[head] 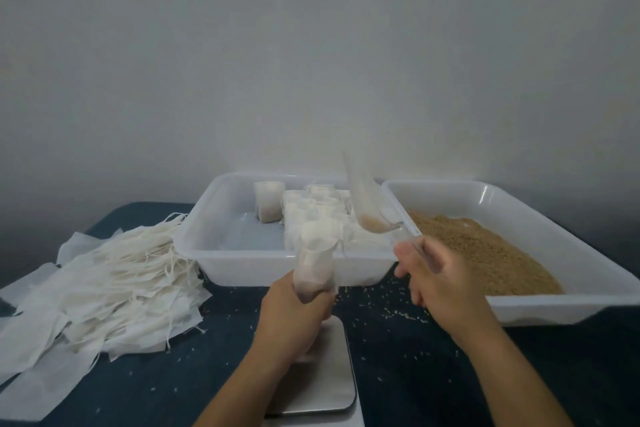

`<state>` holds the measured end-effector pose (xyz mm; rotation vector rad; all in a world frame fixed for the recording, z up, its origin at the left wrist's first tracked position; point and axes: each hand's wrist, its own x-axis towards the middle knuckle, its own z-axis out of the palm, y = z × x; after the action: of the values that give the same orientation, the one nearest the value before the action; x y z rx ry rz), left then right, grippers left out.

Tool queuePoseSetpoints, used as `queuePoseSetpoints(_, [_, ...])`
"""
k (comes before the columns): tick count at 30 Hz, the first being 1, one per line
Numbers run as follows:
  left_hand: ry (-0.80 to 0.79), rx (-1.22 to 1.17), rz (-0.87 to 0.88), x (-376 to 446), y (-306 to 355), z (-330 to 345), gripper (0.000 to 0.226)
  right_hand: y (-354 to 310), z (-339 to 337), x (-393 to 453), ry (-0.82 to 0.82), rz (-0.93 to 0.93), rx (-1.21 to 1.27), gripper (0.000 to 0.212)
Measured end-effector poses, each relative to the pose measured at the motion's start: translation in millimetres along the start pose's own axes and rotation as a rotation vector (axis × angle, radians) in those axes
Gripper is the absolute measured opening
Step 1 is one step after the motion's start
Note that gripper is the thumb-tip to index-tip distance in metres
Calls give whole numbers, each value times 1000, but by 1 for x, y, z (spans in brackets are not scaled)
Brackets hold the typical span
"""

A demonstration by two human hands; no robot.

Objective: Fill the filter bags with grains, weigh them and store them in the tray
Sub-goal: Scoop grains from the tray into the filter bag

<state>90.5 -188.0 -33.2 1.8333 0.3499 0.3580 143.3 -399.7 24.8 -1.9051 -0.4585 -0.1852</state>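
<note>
We hold a small white paper filter bag (316, 265) upright in our left hand (294, 308), fingers curled round its lower half, its mouth open and a little brown grain showing at its bottom. It sits above the flat steel scale (325, 378), just in front of the white plastic storage tray (207, 236), where filled bags (311, 215) stand along the right side. Our right hand (440, 274) grips the handle of a clear plastic scoop (367, 204), raised and tilted over that tray, some grain in its bowl. To the right lies a second white tray (519, 211) heaped with brown grains (485, 253). A pile of empty white bags (114, 281) lies left on the dark blue tabletop (433, 374).
</note>
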Motion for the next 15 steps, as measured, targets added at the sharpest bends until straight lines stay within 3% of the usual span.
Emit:
queuePoseSetpoints(4, [-25,-9,28,0,1,-1,5,1,24,21,-11,32,102,24])
queuePoseSetpoints(8, [-129,-37,29,-1,0,-1,11,22,40,19,-69,71,97,19])
queuePoseSetpoints(12, [-264,-61,18,-5,1,1,21,29,39,11,-162,84,192,34])
queuePoseSetpoints(15, [-328,-43,54,-9,2,3,34,26,39,10,-144,59,265,30])
